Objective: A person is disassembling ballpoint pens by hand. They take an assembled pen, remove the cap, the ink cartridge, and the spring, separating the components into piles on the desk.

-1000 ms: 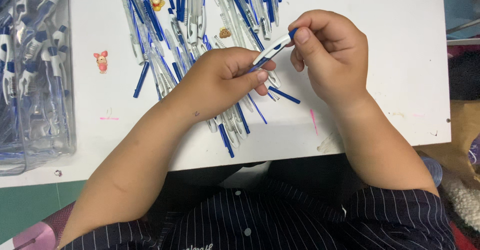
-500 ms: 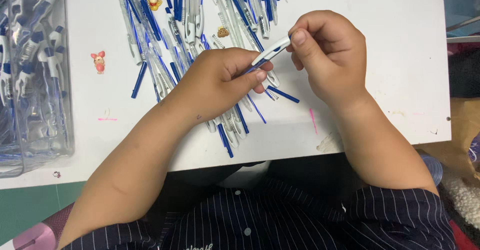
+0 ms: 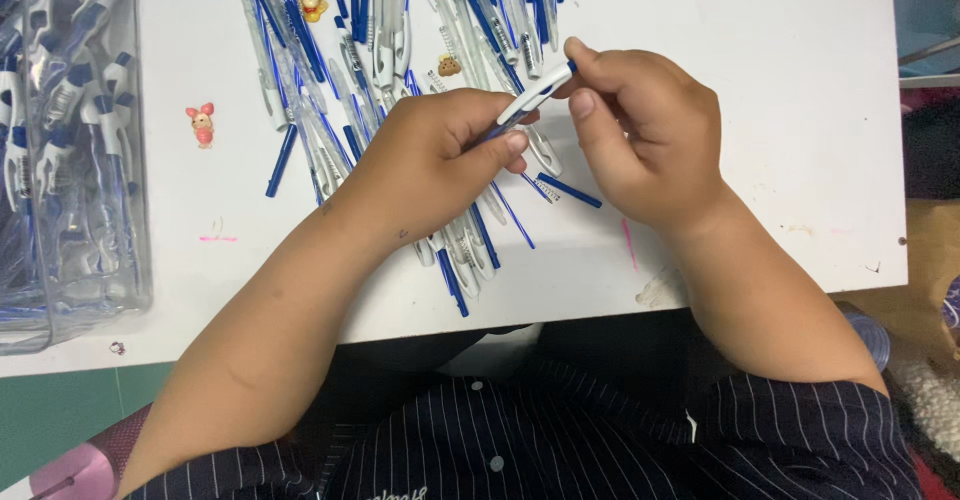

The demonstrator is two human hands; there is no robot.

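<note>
My left hand [image 3: 435, 165] and my right hand [image 3: 640, 130] meet over a white table [image 3: 780, 110]. Between them I hold a white and blue pen [image 3: 527, 103], tilted up to the right. The left fingers grip its lower barrel. The right thumb and fingers pinch its upper end. Beneath both hands lies a spread of several loose pen parts [image 3: 390, 40]: blue refills, clear barrels, white clips and small springs.
A clear plastic box [image 3: 70, 160] full of assembled white and blue pens stands at the left. Small cartoon figurines lie on the table: a pink one [image 3: 201, 124], one with a hat [image 3: 314, 0], a brown one [image 3: 449, 65]. The table's front edge is near my body.
The hands have stayed over the pile with the pen between them. The right fingers have shifted slightly on the pen's upper end.
</note>
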